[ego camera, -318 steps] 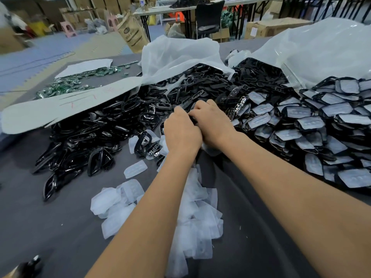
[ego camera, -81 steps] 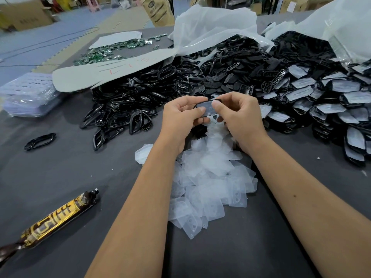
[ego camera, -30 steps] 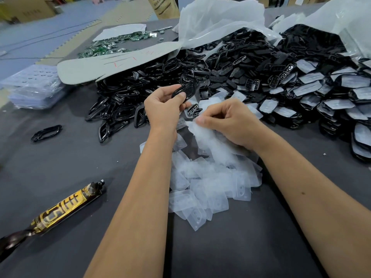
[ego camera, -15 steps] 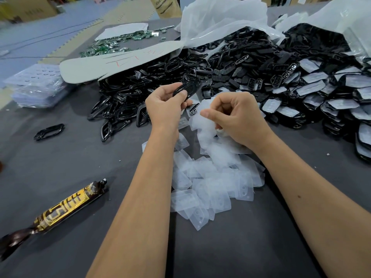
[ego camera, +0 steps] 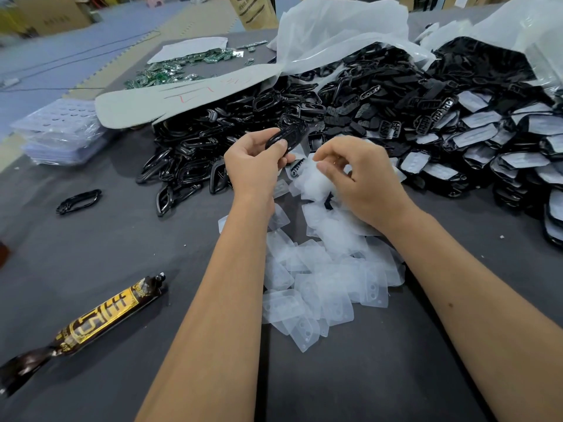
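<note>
- As I look down through the head camera, I see two bare forearms reaching forward over a dark grey surface (ego camera: pixel 106 254) crowded with small plastic parts.
- The left hand (ego camera: pixel 256 169) is raised just above the surface. Its fingers (ego camera: pixel 259 137) and thumb pinch a glossy black shell (ego camera: pixel 288 135) by its near end, and the shell tilts up and away towards the heap behind it.
- The right hand (ego camera: pixel 362 181) sits just beside the left, knuckles up. Its fingers (ego camera: pixel 341 149) are curled in and the thumb presses onto a translucent pad (ego camera: pixel 315 181) at the top of a loose pile.
- That pile of translucent pads (ego camera: pixel 323 287) spreads towards me, between and under both wrists.
- Behind the hands I see a large heap of black frames (ego camera: pixel 219 141) spilling from an opened white plastic bag (ego camera: pixel 335 28).
- To the right lie many black pieces with white backing (ego camera: pixel 475 138), overlapping one another.
- A pale grey sheet (ego camera: pixel 170 102) rests over the heap's left edge, with green circuit boards (ego camera: pixel 170 68) scattered beyond it.
- At the far left stands a stack of clear trays (ego camera: pixel 61 132).
- A lone black frame (ego camera: pixel 79 201) lies flat, well apart from the heap.
- Near my left, a black-and-gold tube (ego camera: pixel 103 315) lies diagonally on the surface.
</note>
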`<state>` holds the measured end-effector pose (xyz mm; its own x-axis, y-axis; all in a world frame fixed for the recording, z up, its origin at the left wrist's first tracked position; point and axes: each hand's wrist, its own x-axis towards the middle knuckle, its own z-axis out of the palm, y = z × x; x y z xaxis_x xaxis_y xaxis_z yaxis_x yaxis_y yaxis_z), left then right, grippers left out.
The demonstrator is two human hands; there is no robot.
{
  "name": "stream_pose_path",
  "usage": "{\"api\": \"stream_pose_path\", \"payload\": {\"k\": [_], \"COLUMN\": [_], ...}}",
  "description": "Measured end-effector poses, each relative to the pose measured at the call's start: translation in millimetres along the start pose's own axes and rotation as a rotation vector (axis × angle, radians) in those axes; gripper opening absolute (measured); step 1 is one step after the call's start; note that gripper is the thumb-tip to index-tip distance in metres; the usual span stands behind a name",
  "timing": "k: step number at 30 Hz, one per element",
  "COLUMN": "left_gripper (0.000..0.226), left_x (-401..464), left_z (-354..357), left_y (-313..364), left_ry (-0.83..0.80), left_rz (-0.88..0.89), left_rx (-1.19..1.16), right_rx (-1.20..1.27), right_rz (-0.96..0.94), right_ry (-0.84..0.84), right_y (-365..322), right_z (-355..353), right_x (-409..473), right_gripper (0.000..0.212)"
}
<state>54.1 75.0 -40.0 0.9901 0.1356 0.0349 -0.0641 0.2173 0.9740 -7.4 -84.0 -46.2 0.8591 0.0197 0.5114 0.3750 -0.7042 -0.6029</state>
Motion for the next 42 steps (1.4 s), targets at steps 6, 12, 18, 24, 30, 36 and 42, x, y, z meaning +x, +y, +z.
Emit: {"api": "stream_pose_path", "payload": {"k": [6, 12, 18, 24, 30, 36, 42], "left_gripper": [0.02, 0.02, 0.019, 0.018, 0.018, 0.018, 0.018], "left_x": [0.5, 0.9, 0.8, 0.2, -1.5, -0.7, 1.8], "left_z": [0.2, 0.1, 1.5, 1.5, 3.0, 2.5, 6.9], "left_y": [-1.0, -1.2, -1.4, -2.4, -2.2, -2.5, -2.6], "left_ry": [0.001, -0.004, -0.033, -0.029, -0.033, -0.031, -0.04], "left_rz": [0.0, 0.002, 0.019, 0.028, 0.015, 0.015, 0.007], "left_rx": [-0.002, -0.011, -0.002, 0.011, -0.002, 0.004, -0.009], "right_rx": [-0.045, 0.08, 0.255, 0.005, 0.142, -0.015, 0.217], "right_rz": [0.034, 0.086, 0.092, 0.036, 0.107, 0.234, 0.171], "right_ry": [-0.195, 0.011, 0.012, -0.439, -0.405, -0.66, -0.474], "right_y": [3.8, 1.7, -0.9, -8.1, -9.9, -17.4, -2.1], "right_z": [4.3, 2.8, -7.4, -5.4, -10.0, -25.8, -27.6], "right_x": [0.1, -2.8, -1.9, -0.6, -0.8, 5.2, 5.8], "right_gripper": [0.026, 0.008, 0.015, 0.028, 0.017, 0.04, 0.013]}}
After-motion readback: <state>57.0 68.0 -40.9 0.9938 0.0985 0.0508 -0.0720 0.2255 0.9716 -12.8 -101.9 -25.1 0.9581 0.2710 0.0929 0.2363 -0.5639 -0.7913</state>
